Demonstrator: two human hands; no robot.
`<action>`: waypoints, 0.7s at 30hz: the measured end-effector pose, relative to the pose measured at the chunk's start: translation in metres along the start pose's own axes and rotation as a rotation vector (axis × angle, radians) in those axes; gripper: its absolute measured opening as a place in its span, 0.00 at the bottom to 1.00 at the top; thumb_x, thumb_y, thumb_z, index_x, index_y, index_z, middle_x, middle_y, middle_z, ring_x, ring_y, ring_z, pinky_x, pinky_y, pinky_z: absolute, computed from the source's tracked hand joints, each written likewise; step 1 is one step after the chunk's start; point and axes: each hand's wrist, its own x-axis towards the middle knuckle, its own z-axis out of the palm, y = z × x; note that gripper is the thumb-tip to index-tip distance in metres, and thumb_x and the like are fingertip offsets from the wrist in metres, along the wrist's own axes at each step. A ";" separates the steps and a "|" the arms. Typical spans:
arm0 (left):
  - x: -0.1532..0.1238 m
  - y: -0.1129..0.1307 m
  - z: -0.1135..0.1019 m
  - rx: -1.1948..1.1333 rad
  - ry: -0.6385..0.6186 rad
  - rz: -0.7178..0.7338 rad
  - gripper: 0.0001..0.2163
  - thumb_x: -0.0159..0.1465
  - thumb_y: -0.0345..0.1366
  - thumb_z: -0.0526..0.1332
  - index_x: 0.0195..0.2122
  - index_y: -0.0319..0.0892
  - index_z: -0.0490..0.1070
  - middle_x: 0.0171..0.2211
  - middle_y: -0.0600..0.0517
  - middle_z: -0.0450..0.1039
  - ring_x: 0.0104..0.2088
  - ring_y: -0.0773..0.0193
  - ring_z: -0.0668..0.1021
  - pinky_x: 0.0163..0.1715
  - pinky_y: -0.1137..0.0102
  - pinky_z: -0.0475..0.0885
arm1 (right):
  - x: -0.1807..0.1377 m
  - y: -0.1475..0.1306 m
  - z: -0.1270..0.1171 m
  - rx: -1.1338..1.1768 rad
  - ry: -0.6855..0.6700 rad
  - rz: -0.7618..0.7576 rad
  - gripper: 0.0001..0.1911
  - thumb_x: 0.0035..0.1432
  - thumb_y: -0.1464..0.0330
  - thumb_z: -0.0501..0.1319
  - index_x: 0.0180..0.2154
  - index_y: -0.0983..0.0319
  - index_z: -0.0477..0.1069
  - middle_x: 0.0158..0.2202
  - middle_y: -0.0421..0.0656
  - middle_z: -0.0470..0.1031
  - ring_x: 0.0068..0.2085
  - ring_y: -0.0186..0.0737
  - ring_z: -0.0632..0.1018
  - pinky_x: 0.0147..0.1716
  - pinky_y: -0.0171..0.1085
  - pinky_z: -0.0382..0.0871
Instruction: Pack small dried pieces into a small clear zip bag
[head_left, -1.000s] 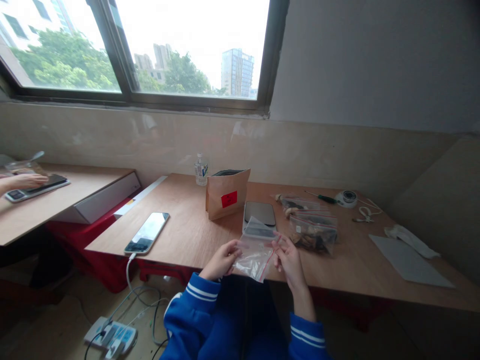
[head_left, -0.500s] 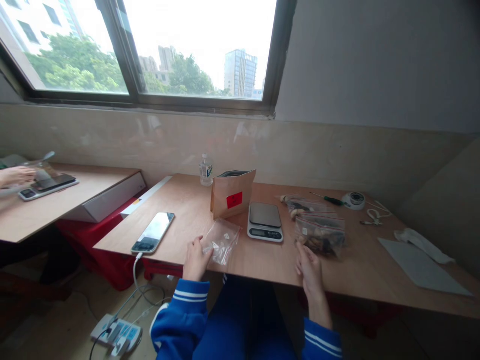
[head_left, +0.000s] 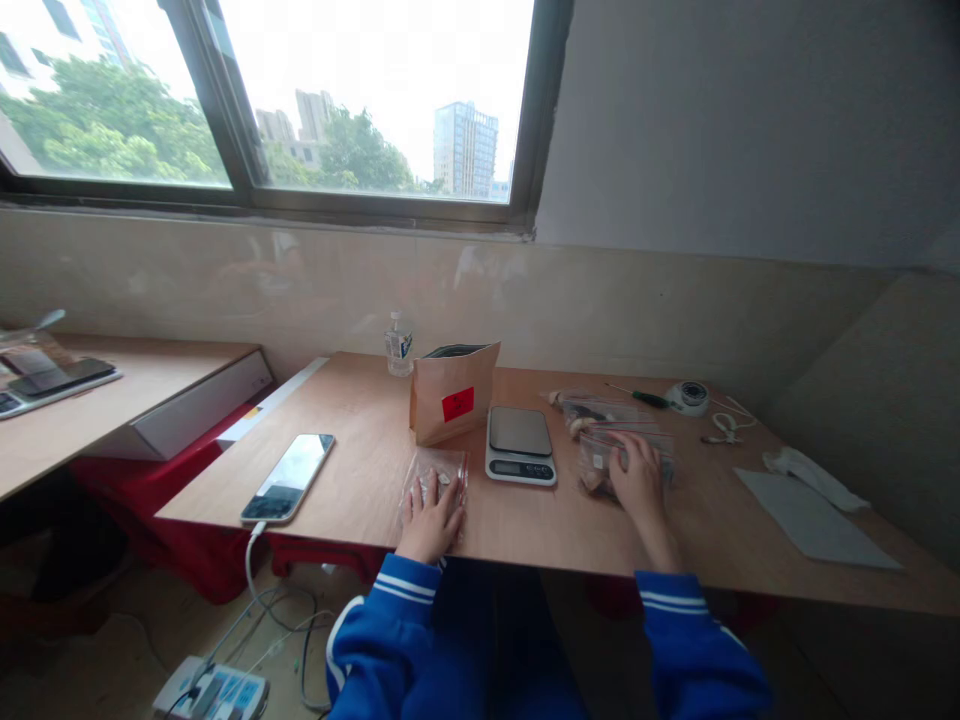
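Clear zip bag lying flat on wooden table, pinned under left hand near the front edge. Resting palm-down on it, fingers spread and flat, clamping nothing, only pressing. Showing a few small pale pieces inside the bag just ahead of the fingertips. Sitting just to the right of that hand: digital scale, pan bare. Standing beyond the hand, a little farther back: brown paper pouch with a red label, top open, and a small water bottle behind it. Lying well off to the left of the hand: phone, screen up, cable hanging from its near end over the table edge.

Lying on filled zip bag, right hand, fingers loosely spread over the top, touching but not visibly gripping; dark and pale contents showing through the plastic. Resting just beyond that hand, second filled bag. Farther back right, green-handled screwdriver.
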 end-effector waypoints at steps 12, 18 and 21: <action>0.011 0.023 -0.010 -0.244 0.180 -0.017 0.27 0.63 0.38 0.53 0.62 0.36 0.53 0.64 0.35 0.48 0.64 0.43 0.54 0.58 0.46 0.51 | 0.018 0.030 -0.043 -0.210 -0.468 0.040 0.08 0.52 0.67 0.56 0.30 0.61 0.73 0.32 0.47 0.76 0.37 0.48 0.75 0.35 0.41 0.63; -0.030 0.062 -0.020 -0.894 0.229 0.255 0.12 0.65 0.40 0.50 0.43 0.40 0.66 0.42 0.44 0.71 0.41 0.59 0.75 0.43 0.62 0.70 | 0.015 -0.077 -0.094 0.148 -0.311 -0.069 0.08 0.56 0.64 0.56 0.29 0.59 0.70 0.29 0.41 0.73 0.28 0.38 0.73 0.27 0.35 0.63; -0.050 0.080 -0.036 -1.154 0.152 0.351 0.14 0.66 0.45 0.48 0.34 0.41 0.65 0.32 0.50 0.70 0.33 0.64 0.74 0.36 0.68 0.70 | 0.005 -0.141 -0.096 0.380 -0.303 -0.060 0.10 0.59 0.62 0.55 0.29 0.59 0.71 0.28 0.42 0.72 0.28 0.38 0.73 0.28 0.34 0.66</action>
